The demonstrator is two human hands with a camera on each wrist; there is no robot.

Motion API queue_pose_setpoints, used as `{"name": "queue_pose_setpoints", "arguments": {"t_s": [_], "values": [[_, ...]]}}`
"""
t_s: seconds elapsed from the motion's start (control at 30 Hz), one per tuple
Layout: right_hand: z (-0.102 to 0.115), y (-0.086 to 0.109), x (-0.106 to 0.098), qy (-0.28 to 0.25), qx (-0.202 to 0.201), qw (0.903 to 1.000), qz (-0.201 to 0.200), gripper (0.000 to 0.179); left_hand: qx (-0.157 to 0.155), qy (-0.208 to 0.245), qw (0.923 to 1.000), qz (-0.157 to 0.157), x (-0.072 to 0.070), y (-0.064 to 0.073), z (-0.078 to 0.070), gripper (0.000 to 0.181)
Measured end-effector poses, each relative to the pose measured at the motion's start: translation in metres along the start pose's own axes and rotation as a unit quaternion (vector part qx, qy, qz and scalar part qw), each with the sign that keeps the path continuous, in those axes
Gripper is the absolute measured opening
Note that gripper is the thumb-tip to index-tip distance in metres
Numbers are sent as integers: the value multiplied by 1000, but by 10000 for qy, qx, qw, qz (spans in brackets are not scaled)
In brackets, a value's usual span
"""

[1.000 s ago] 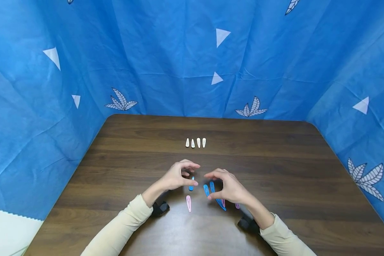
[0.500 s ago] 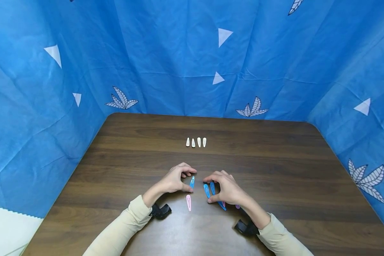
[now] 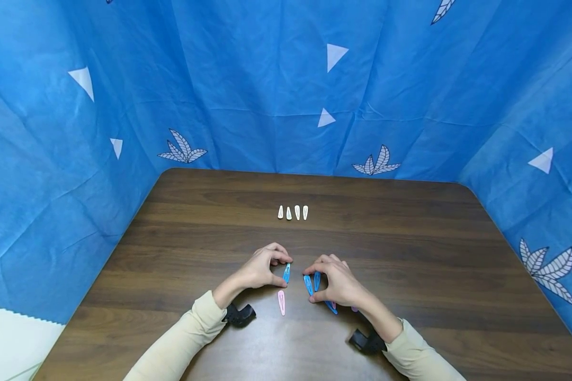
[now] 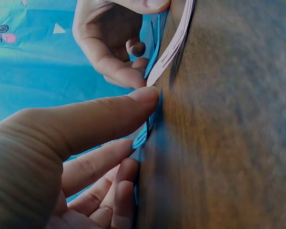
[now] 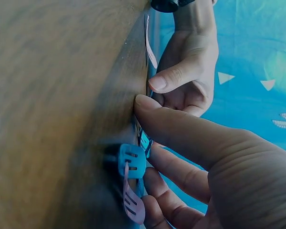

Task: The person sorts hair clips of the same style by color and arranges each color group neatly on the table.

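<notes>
Between thumb and forefinger, my left hand (image 3: 259,269) pinches a blue snap hair clip (image 3: 287,273) by its two ends, close over the table. My right hand (image 3: 339,282) spans another blue hair clip (image 3: 308,285) the same way, thumb at the near end and forefinger at the far end. Beside that clip lies a blue one (image 3: 316,280), partly behind the right hand. A further blue clip (image 3: 332,308) and a pink one peek out below the right thumb. In the right wrist view, a blue clip (image 5: 132,161) overlaps a pink clip (image 5: 134,206).
A pink hair clip (image 3: 282,303) lies on the wooden table (image 3: 209,211) just nearer than the left hand's clip. Several white hair clips (image 3: 297,212) stand in a row farther back. A blue patterned curtain (image 3: 276,79) surrounds the table's back and sides.
My left thumb and forefinger have come down onto the blue hair clip and tilted it slightly. My right thumb and forefinger have settled at the ends of the other blue clip.
</notes>
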State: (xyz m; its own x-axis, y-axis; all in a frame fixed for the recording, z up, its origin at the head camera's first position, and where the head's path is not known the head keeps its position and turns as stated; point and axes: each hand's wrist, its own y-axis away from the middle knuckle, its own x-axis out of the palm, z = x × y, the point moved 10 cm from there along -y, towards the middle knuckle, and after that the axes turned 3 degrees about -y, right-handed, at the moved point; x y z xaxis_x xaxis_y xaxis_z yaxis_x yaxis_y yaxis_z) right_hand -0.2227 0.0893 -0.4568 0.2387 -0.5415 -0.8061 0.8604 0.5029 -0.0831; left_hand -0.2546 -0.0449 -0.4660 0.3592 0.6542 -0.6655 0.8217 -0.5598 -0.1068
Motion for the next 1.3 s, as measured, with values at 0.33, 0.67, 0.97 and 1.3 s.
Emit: {"name": "queue_pose_setpoints", "arguments": {"t_s": [0.33, 0.67, 0.97, 1.3], "values": [[14, -8, -19, 71, -95, 9997, -191, 49, 36, -210, 9998, -15, -6, -3, -6, 48], [7, -65, -60, -609, 362, 9949, -716, 48, -462, 347, 9971, -498, -60, -27, 2, 48], [-18, -112, -34, -741, 1093, 9910, -231, 46, -939, 217, 9942, -483, -70, -53, 31, 47], [-28, -132, -17, -537, 1352, 9894, -13, 46, -1216, 226, 9919, -302, -63, -65, 52, 45]]}}
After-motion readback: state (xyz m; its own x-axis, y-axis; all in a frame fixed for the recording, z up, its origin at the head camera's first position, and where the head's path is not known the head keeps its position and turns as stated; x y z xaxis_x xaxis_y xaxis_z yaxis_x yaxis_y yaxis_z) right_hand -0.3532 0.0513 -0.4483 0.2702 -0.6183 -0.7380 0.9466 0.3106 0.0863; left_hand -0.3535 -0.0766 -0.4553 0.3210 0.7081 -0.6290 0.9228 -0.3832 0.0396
